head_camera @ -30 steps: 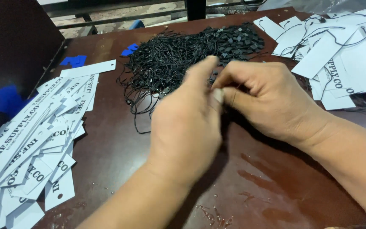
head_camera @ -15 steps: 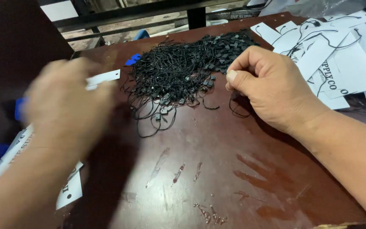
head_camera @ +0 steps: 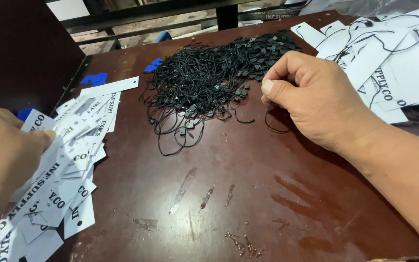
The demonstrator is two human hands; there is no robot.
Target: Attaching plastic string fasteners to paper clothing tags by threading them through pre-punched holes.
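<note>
The left hand (head_camera: 1,160) now pinches a white paper tag (head_camera: 37,123) at the near edge of the loose tag pile (head_camera: 69,170); a second ago it worked against the right hand at centre. To its right lies the tangle of black strings (head_camera: 214,77). Beyond that, the right hand (head_camera: 316,97) has its fingers pressed together on a black string loop (head_camera: 275,121), held ready beside the tangle.

hands: both bare, no gloves, rings or watch | left hand (head_camera: 3,160): only part shows at frame edge, slightly blurred | right hand (head_camera: 316,97): short trimmed thumbnail, forearm bare to frame edge, no sleeve
</note>
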